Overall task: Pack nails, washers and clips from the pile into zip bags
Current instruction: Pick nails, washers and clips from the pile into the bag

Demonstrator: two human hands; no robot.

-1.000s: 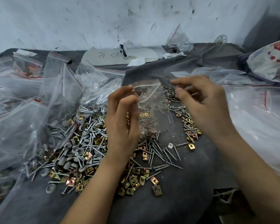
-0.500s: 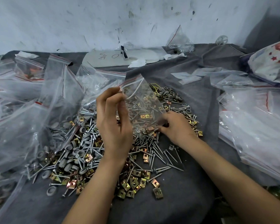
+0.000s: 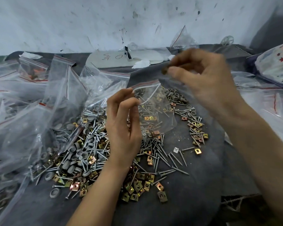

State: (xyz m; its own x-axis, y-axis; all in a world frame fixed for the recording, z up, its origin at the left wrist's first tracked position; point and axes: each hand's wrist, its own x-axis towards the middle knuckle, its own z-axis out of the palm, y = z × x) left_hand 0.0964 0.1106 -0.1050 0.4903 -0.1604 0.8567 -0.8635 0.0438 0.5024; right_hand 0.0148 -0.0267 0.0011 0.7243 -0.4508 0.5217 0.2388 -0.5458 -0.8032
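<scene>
My left hand (image 3: 122, 128) pinches the small clear plastic zip bag (image 3: 155, 115) by the left end of its mouth, thumb and fingertips curled onto the film, so the bag hangs over the middle of the pile. Its red-lined rim runs up and to the right from my fingers, and its body slopes down and right from the rim. It already holds a few nails and clips. The mouth looks parted, though the clear film makes that hard to be sure of.

My right hand (image 3: 207, 85) is raised above and to the right of that rim, thumb and forefinger closed on a small brown piece (image 3: 164, 71). It is too blurred to name, but I take it for a clip. It sits just above the rim's free right end, so I judge the drop is a short move down and left, and the right hand is the nearer one for it.

Below, silver nails (image 3: 95, 141), grey round washers (image 3: 82, 155) and brass-coloured square clips (image 3: 137, 185) lie mixed on the dark grey cloth surface (image 3: 186, 201). Larger clear bags (image 3: 23, 128) are heaped on the left, so plenty remains to pack
</scene>
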